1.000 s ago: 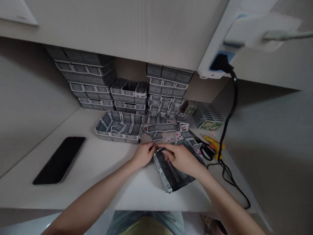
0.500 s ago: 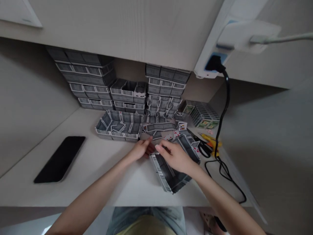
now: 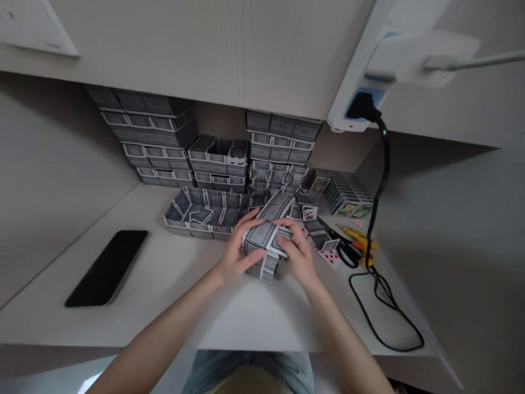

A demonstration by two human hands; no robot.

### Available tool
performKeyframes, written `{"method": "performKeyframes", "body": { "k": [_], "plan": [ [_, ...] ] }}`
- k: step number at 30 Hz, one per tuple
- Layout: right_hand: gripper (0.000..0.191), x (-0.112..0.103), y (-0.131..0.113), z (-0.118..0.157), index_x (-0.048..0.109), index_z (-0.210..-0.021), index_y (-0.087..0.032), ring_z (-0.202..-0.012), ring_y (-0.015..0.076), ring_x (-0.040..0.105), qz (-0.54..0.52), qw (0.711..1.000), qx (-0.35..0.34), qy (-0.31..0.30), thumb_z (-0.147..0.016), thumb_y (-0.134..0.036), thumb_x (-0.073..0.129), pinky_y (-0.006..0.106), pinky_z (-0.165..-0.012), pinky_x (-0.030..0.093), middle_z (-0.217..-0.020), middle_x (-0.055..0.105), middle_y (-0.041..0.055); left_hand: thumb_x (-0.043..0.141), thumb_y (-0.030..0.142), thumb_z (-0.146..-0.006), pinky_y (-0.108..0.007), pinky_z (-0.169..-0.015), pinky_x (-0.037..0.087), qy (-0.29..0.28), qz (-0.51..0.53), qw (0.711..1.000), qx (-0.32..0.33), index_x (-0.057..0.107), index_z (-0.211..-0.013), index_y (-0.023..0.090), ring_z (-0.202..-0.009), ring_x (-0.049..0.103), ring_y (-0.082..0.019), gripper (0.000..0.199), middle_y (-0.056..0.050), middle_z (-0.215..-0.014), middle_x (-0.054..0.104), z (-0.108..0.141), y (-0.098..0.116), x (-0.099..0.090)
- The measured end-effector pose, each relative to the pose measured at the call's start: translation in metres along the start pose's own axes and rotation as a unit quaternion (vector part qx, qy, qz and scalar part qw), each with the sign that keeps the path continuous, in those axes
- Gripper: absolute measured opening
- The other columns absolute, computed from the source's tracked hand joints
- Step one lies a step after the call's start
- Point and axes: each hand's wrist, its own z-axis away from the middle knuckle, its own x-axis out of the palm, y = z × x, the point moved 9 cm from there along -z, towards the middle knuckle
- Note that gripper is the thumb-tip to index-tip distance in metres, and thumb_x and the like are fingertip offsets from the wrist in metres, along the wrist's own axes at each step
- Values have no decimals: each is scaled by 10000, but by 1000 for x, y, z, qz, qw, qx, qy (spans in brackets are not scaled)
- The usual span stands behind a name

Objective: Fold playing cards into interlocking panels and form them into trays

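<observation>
Between my two hands is a box made of folded playing cards (image 3: 261, 235), turned so that its patterned outer side faces up. My left hand (image 3: 237, 249) grips its left end, thumb on the near face and fingers over the top. On its right side my right hand (image 3: 298, 250) closes round it, the thumb pressing a white-edged card flap. Just behind to the left stands an open tray of folded cards (image 3: 200, 232) with a few loose folded cards (image 3: 200, 213) in it. Loose playing cards (image 3: 328, 254) lie to the right of my right hand.
Stacked card boxes (image 3: 156, 139) rise at the back, with another stack (image 3: 283, 145) right of them. A phone (image 3: 107, 268) lies at left. Packed card decks (image 3: 348, 191), black-handled scissors (image 3: 348, 254), a yellow tool (image 3: 361, 238) and a black cable (image 3: 383, 164) are at right.
The card box has been lifted and turned over, from open side up to patterned side up. Both hands have closed on it; the left was beside it before. Cards at the right are uncovered.
</observation>
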Motion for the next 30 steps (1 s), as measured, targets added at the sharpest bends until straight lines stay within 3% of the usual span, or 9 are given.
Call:
{"method": "performKeyframes", "body": {
  "k": [7,12,17,25,30],
  "plan": [
    [241,-10,-4,14,432,-963,-213,-876,176,478,36,999,17,28,-733,-228,363,275,-761,384,-968,504,33,639,312,-658,-523,-977,233,-12,-72,994,86,476,-1066,204,-1225,283,-292,452,-123,-1278,391,8,6,15],
    [344,-12,-7,21,383,-1047,-214,-911,177,467,11,999,-19,-31,-705,-232,414,281,-783,380,-1022,475,40,645,258,-650,-537,-955,270,-29,-94,987,128,486,-1059,217,-1212,309,-292,441,-100,-1228,453,13,13,22],
    [349,0,1,22,386,-1034,-224,-881,168,487,-75,989,44,-116,-688,-201,430,269,-750,399,-1017,493,32,615,251,-678,-535,-943,293,-36,-100,986,125,485,-1069,222,-1205,321,-294,414,-97,-1222,456,15,13,22],
    [343,9,19,30,384,-977,-260,-768,153,535,-268,934,185,-148,-672,-179,516,229,-599,424,-914,522,11,564,252,-723,-567,-959,235,-39,-72,989,124,452,-1073,204,-1234,255,-302,370,-105,-1246,411,18,11,29],
    [374,13,16,31,406,-942,-272,-767,137,532,-361,893,213,-165,-645,-150,597,248,-645,429,-920,520,-4,560,245,-725,-579,-956,229,-33,-59,989,133,444,-1053,206,-1232,252,-305,350,-96,-1222,419,19,11,30]
  ]
}}
